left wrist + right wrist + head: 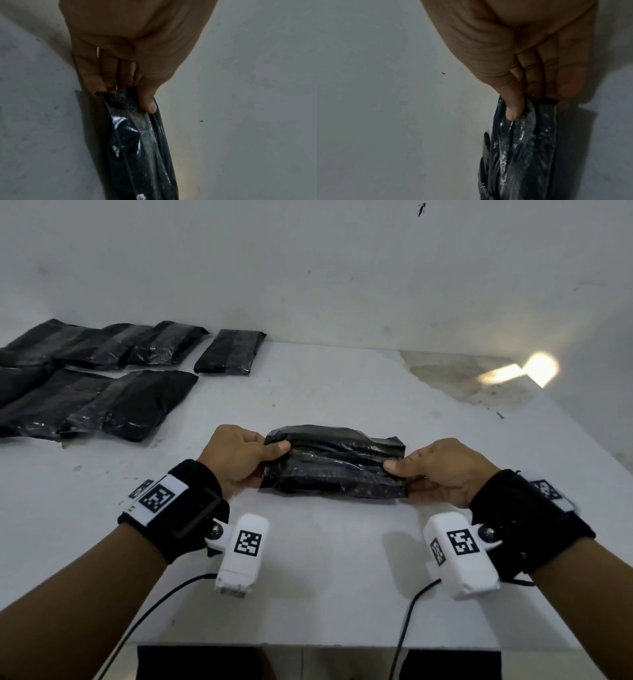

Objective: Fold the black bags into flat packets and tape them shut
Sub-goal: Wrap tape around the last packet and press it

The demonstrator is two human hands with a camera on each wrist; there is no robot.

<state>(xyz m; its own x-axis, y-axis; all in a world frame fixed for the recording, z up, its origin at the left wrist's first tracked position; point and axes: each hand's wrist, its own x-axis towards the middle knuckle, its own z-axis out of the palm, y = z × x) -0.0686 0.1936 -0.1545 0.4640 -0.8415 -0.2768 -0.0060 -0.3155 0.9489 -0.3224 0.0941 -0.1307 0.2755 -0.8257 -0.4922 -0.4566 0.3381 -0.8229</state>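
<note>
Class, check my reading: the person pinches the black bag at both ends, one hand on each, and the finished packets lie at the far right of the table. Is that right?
Not quite. The left hand and right hand do pinch the black bag at its ends, but the finished packets lie at the far left of the table, as the head view shows.

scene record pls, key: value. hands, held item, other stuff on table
held: crumpled black plastic bag, folded into a long packet
left hand: pinches the bag's left end, thumb on top
right hand: pinches its right end, thumb on top
surface: white table
far left: finished flat black packets, overlapping; one apart
tape roll: none in view
</note>
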